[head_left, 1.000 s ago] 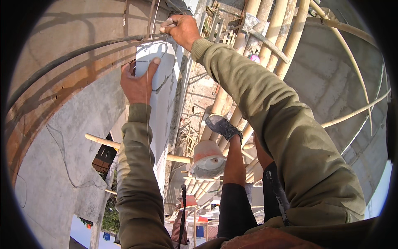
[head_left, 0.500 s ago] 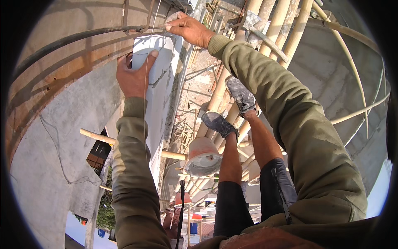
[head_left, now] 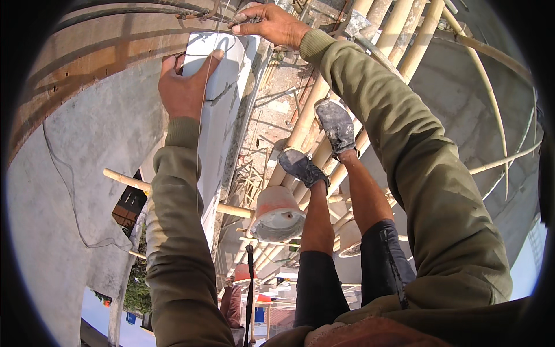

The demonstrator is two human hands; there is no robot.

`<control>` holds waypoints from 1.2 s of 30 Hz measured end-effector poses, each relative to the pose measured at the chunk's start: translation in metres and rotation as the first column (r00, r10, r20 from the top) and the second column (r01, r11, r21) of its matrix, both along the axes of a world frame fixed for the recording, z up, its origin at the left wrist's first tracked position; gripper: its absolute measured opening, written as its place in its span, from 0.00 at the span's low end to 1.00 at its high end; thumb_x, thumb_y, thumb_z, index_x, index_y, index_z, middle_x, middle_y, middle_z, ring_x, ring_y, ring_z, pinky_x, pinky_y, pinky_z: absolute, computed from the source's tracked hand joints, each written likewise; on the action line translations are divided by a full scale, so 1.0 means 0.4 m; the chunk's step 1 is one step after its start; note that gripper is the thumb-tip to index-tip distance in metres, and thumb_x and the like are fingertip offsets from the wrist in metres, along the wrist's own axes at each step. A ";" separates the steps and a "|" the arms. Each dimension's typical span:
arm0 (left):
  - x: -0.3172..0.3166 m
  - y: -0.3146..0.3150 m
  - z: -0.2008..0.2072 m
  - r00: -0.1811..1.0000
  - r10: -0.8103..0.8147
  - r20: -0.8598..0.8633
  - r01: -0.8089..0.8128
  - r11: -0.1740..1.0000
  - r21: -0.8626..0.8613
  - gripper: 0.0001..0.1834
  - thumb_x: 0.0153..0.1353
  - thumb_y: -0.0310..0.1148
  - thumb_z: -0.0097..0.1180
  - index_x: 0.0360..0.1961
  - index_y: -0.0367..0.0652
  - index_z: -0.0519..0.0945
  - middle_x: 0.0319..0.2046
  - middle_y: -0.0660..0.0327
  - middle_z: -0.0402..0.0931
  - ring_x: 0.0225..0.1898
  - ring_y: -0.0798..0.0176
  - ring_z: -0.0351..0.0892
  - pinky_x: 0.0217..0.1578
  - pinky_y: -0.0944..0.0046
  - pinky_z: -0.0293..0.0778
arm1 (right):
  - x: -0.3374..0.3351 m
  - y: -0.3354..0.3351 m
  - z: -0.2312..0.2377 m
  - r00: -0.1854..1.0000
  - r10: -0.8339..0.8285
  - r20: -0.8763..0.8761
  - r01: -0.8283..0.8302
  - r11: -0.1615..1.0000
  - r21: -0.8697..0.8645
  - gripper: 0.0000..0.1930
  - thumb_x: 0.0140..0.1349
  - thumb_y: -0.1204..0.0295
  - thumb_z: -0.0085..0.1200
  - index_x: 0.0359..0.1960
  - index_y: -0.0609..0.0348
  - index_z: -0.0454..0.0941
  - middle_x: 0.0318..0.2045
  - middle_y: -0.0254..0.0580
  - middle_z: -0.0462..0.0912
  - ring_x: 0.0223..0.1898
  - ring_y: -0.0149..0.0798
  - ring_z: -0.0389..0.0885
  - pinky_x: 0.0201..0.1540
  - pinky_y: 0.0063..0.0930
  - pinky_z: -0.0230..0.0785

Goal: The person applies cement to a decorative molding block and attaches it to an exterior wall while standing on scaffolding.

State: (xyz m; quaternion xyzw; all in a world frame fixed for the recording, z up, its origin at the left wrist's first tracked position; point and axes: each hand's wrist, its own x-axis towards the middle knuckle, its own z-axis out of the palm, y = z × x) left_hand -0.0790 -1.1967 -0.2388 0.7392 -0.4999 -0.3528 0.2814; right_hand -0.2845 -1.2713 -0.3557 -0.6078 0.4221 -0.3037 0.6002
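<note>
My left hand (head_left: 188, 87) is closed on a white block (head_left: 219, 63) at the top of a narrow wall, its thumb across the upper face and its fingers at the left side. A crack or joint runs through the white surface below the thumb. Beyond the block's far edge, my right hand (head_left: 272, 26) has thumb and forefinger brought together beside the dark bars. What lies between those fingertips is too small to make out. A thin string (head_left: 203, 110) runs down past my left thumb and along my left forearm.
Bamboo poles (head_left: 399, 37) lie under my feet, with a hatchet-like tool (head_left: 378, 52) on them. A cement-smeared reddish bucket (head_left: 278, 211) stands near my shoes. Dark bars (head_left: 133, 10) curve past a brown board (head_left: 104, 52) at left. Another person's leg (head_left: 233, 303) shows low down.
The whole view has shifted slightly, so the block and wall sit higher in it. My left hand keeps its hold on the block. My right fingers have changed pose a little beside the bars.
</note>
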 end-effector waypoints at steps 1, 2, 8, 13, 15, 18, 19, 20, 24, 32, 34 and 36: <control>0.003 0.000 -0.001 1.000 -0.010 0.027 0.011 1.000 -0.019 0.31 0.48 0.46 0.81 0.41 0.30 0.81 0.36 0.55 0.85 0.36 0.66 0.82 0.40 0.65 0.78 | 0.001 -0.001 0.004 1.000 0.004 0.001 -0.004 1.000 0.026 0.19 0.66 0.63 0.62 0.56 0.55 0.84 0.52 0.41 0.84 0.54 0.40 0.81 0.60 0.36 0.72; 0.004 -0.001 -0.004 0.998 -0.020 0.052 0.023 0.999 -0.040 0.33 0.46 0.47 0.81 0.41 0.29 0.81 0.36 0.54 0.85 0.36 0.65 0.83 0.39 0.65 0.79 | 0.000 -0.007 0.005 1.000 0.006 0.002 -0.006 0.999 0.044 0.18 0.66 0.64 0.62 0.56 0.55 0.84 0.51 0.41 0.85 0.54 0.40 0.81 0.60 0.36 0.72; 0.021 0.003 -0.029 1.000 -0.013 -0.022 0.012 0.999 -0.034 0.36 0.46 0.50 0.81 0.44 0.30 0.81 0.40 0.53 0.86 0.40 0.63 0.84 0.44 0.63 0.79 | 0.010 -0.022 0.019 1.000 0.002 0.030 -0.007 0.985 0.175 0.16 0.65 0.69 0.62 0.54 0.57 0.84 0.50 0.41 0.86 0.53 0.39 0.82 0.59 0.34 0.73; 0.013 -0.001 -0.037 0.999 -0.040 0.005 0.040 0.999 -0.006 0.43 0.46 0.55 0.79 0.50 0.28 0.79 0.45 0.48 0.85 0.47 0.58 0.84 0.51 0.60 0.77 | -0.008 -0.027 0.035 0.999 -0.014 0.047 -0.001 0.956 0.293 0.15 0.65 0.73 0.61 0.53 0.58 0.84 0.48 0.41 0.87 0.53 0.38 0.82 0.59 0.33 0.73; 0.043 0.001 -0.043 0.995 -0.100 -0.007 0.100 0.995 0.029 0.48 0.47 0.58 0.77 0.56 0.27 0.77 0.50 0.45 0.83 0.53 0.55 0.82 0.56 0.59 0.75 | -0.002 -0.017 0.052 0.998 -0.026 0.060 0.004 0.940 0.341 0.15 0.65 0.75 0.61 0.53 0.58 0.84 0.47 0.42 0.87 0.53 0.38 0.82 0.58 0.32 0.74; 0.171 0.006 -0.081 0.958 -0.281 0.050 0.276 0.957 0.092 0.52 0.58 0.61 0.68 0.71 0.31 0.66 0.61 0.40 0.76 0.67 0.51 0.73 0.66 0.57 0.67 | 0.035 0.022 0.137 1.000 -0.006 -0.009 0.009 0.946 0.325 0.15 0.65 0.75 0.62 0.54 0.58 0.84 0.49 0.43 0.87 0.55 0.38 0.82 0.60 0.32 0.72; 0.187 0.016 -0.077 0.971 -0.232 -0.059 0.236 0.969 0.074 0.48 0.61 0.58 0.65 0.70 0.31 0.67 0.61 0.40 0.76 0.66 0.51 0.74 0.66 0.58 0.66 | 0.025 0.026 0.176 0.996 0.015 -0.093 0.011 0.960 0.279 0.16 0.66 0.73 0.62 0.55 0.57 0.83 0.50 0.43 0.86 0.57 0.39 0.81 0.63 0.33 0.71; 0.178 0.012 -0.073 0.964 -0.192 -0.185 0.203 0.978 0.045 0.44 0.64 0.56 0.62 0.70 0.32 0.68 0.62 0.40 0.76 0.66 0.51 0.74 0.67 0.58 0.66 | -0.027 0.009 0.136 0.985 -0.019 -0.170 0.046 0.987 0.156 0.19 0.67 0.66 0.63 0.58 0.55 0.83 0.52 0.42 0.85 0.55 0.38 0.81 0.63 0.34 0.70; 0.213 0.065 -0.002 0.936 -0.132 -0.325 0.198 0.964 0.178 0.29 0.73 0.44 0.52 0.69 0.37 0.72 0.65 0.47 0.75 0.67 0.55 0.73 0.68 0.63 0.64 | -0.109 0.058 0.122 0.940 -0.197 -0.278 0.214 0.976 0.033 0.19 0.68 0.68 0.60 0.60 0.59 0.82 0.50 0.42 0.87 0.50 0.34 0.83 0.57 0.30 0.73; 0.253 0.151 -0.009 0.864 -0.239 -0.442 0.359 0.909 0.211 0.37 0.66 0.22 0.56 0.76 0.46 0.62 0.77 0.55 0.58 0.77 0.58 0.56 0.75 0.58 0.57 | -0.031 0.243 0.241 0.862 -0.065 -0.503 -0.034 0.982 -0.186 0.20 0.64 0.74 0.63 0.59 0.59 0.80 0.50 0.49 0.79 0.49 0.46 0.80 0.53 0.37 0.75; 0.271 0.164 -0.055 0.858 -0.279 -0.431 0.372 0.916 0.149 0.36 0.67 0.24 0.56 0.76 0.46 0.62 0.76 0.54 0.60 0.76 0.57 0.58 0.75 0.59 0.56 | 0.050 0.243 0.285 0.830 -0.053 -0.556 -0.188 0.911 -0.368 0.24 0.61 0.72 0.66 0.61 0.55 0.79 0.55 0.50 0.75 0.52 0.52 0.76 0.56 0.44 0.72; 0.257 0.161 -0.042 0.867 -0.306 -0.393 0.391 0.907 0.155 0.35 0.68 0.25 0.56 0.76 0.43 0.62 0.75 0.52 0.61 0.75 0.56 0.60 0.74 0.59 0.57 | 0.104 0.221 0.334 0.803 -0.042 -0.595 -0.316 0.816 -0.484 0.29 0.59 0.71 0.68 0.64 0.50 0.77 0.61 0.48 0.72 0.55 0.54 0.72 0.59 0.47 0.69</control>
